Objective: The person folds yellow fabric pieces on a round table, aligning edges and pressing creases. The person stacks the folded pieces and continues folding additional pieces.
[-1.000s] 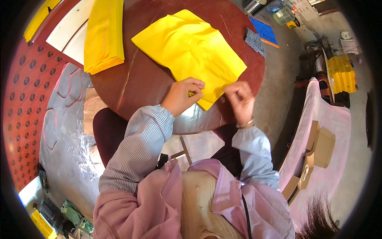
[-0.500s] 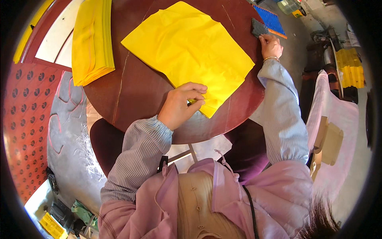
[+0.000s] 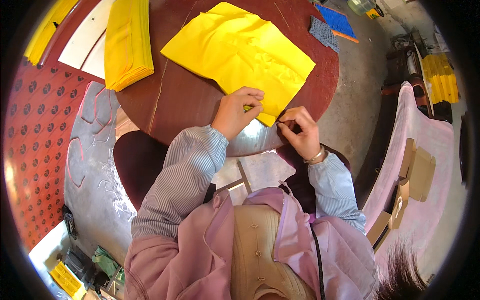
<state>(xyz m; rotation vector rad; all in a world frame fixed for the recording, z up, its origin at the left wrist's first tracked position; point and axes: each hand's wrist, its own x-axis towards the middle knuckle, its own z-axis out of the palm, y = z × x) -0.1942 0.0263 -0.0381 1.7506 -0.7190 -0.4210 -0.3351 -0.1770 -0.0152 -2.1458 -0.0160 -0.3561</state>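
Observation:
A yellow cloth piece (image 3: 245, 50) lies wrinkled on a round dark red table (image 3: 195, 100), its narrow end toward me. My left hand (image 3: 237, 112) is closed in a pinch on the left edge of that end. Just right of the same corner, my right hand (image 3: 302, 131) has its thumb and forefinger pinched together. A tiny dark thing shows at those fingertips, too small to name. A grey dotted sheet (image 3: 324, 34) and a blue sheet with an orange edge (image 3: 337, 21) sit at the table's far right.
Folded yellow cloths (image 3: 128, 47) are stacked at the table's left edge. More yellow cloth (image 3: 440, 80) lies at the far right. An open cardboard box (image 3: 417, 170) rests on a pink cloth (image 3: 440, 150) to my right. Red patterned sheeting (image 3: 42, 145) is on the left.
My right hand has left the grey sheet and come in to the cloth's near corner. The grey sheet now lies flatter. My left hand keeps its pinch on the cloth.

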